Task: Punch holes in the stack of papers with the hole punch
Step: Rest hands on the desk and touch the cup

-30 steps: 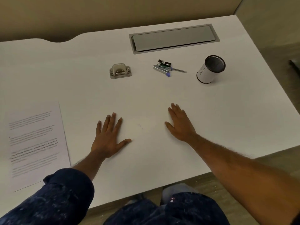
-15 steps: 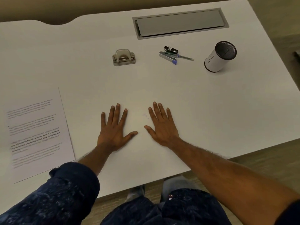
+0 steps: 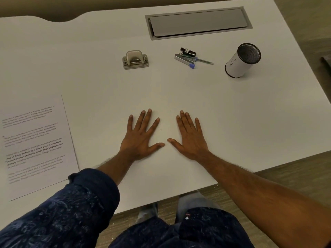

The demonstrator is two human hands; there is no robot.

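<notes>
Fingers of both hands lie straight and spread, pressed flat on the white desk and holding nothing; my left hand and right hand rest side by side, thumbs almost meeting. Off to the left of my left fingers, well apart, lies the stack of papers, printed side up. Far beyond my fingertips, at the back of the desk, is a grey cable hatch. A white pen cup stands ahead and right of my right fingers. The hole punch sits ahead of my left fingertips, well apart, and a small heap of stapler, pen and binder clips lies ahead of my right ones. By my judgement nothing of the job is done yet: punch and papers are well apart, and I see no holes. Bringing them together, feeding an edge in and pressing down are all left to do. The stack's long axis runs away from me, its far end leaning a little left, the top of the text farthest off. The punch's long axis runs crosswise to my fingers; which way its slot faces I cannot tell.
</notes>
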